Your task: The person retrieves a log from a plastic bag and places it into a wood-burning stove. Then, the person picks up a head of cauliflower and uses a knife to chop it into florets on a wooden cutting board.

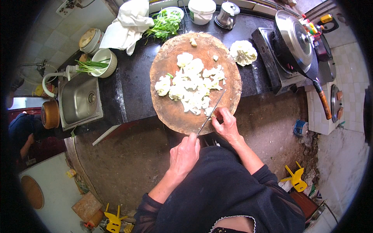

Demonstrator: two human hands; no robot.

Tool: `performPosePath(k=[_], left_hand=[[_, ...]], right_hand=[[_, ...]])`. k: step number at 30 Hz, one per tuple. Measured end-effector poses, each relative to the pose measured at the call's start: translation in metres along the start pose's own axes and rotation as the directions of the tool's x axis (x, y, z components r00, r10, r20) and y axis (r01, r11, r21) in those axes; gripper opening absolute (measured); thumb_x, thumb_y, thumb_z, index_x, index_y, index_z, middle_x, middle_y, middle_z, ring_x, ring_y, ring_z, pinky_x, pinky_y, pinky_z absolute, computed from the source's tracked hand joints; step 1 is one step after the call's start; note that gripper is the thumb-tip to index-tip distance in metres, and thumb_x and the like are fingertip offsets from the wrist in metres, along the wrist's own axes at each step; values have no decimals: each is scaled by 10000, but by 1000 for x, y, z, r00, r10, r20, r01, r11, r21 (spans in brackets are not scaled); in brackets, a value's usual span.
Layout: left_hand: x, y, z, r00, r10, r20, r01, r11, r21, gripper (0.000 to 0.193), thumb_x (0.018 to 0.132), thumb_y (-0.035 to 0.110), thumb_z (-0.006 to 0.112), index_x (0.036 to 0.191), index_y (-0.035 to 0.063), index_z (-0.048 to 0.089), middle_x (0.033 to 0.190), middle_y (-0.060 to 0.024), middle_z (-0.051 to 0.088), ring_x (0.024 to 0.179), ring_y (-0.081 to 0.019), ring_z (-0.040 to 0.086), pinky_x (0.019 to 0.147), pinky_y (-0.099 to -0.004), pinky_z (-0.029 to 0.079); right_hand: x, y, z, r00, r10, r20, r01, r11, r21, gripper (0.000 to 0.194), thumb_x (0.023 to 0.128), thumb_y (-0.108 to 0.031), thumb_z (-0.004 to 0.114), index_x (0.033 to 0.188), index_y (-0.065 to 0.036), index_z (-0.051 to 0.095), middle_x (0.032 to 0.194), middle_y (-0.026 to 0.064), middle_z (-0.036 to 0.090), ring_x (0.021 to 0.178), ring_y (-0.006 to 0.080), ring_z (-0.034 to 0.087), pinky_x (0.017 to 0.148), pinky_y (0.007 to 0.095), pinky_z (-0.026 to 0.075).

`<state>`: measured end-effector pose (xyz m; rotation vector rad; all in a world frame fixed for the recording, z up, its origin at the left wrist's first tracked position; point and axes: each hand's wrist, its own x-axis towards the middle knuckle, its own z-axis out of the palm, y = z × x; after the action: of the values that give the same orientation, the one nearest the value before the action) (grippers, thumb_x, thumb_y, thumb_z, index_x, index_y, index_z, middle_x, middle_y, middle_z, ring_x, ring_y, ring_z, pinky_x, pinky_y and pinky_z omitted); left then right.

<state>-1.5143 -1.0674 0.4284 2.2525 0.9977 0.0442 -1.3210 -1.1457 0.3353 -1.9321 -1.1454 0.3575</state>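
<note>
On the counter stands a round wooden chopping block [166, 112] with a heap of cut cauliflower florets [193, 84] over its middle. My left hand [184, 154] is closed around the handle of a kitchen knife [211, 113], at the block's near edge. The blade points away to the upper right, seen nearly edge-on. My right hand [226, 125] pinches a small cauliflower piece [209, 111] beside the blade, at the near right of the block; the fingers partly hide it. A larger piece of cauliflower head [243, 53] lies on the counter, right of the block.
A lidded wok [294, 43] sits on a gas stove [266, 58] at right, its handle jutting forward. At left are a steel sink [78, 102] and a white bowl [109, 65] with green stalks. Leafy herbs [164, 24] lie behind the block. A person [24, 134] is at far left.
</note>
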Motion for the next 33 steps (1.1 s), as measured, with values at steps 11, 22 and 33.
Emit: performPosePath(k=[11, 22, 33], left_hand=[[-6, 0, 0, 1000, -8, 20, 8, 1000, 9, 176, 969, 219, 605, 1007, 58, 546, 814, -176, 654, 693, -412, 671, 585, -514, 540], [2, 2, 5, 992, -77, 98, 78, 997, -8, 180, 992, 230, 562, 1015, 53, 537, 863, -204, 668, 748, -435, 672, 627, -542, 536], [27, 1, 33, 995, 71, -71, -68, 997, 41, 136, 983, 205, 561, 961, 75, 529, 794, -181, 653, 659, -404, 675, 559, -513, 539]], right_hand=[[4, -2, 1, 999, -34, -19, 33, 999, -10, 182, 781, 4, 675, 928, 1, 568, 795, 154, 565, 709, 310, 610, 645, 392, 505], [-2, -4, 5, 994, 90, 64, -92, 995, 30, 214, 790, -17, 636, 997, -2, 582, 872, 199, 589, 790, 385, 624, 687, 425, 521], [-4, 4, 5, 997, 73, 18, -73, 997, 9, 207, 799, -20, 642, 993, 0, 571, 867, 198, 589, 784, 385, 628, 677, 425, 520]])
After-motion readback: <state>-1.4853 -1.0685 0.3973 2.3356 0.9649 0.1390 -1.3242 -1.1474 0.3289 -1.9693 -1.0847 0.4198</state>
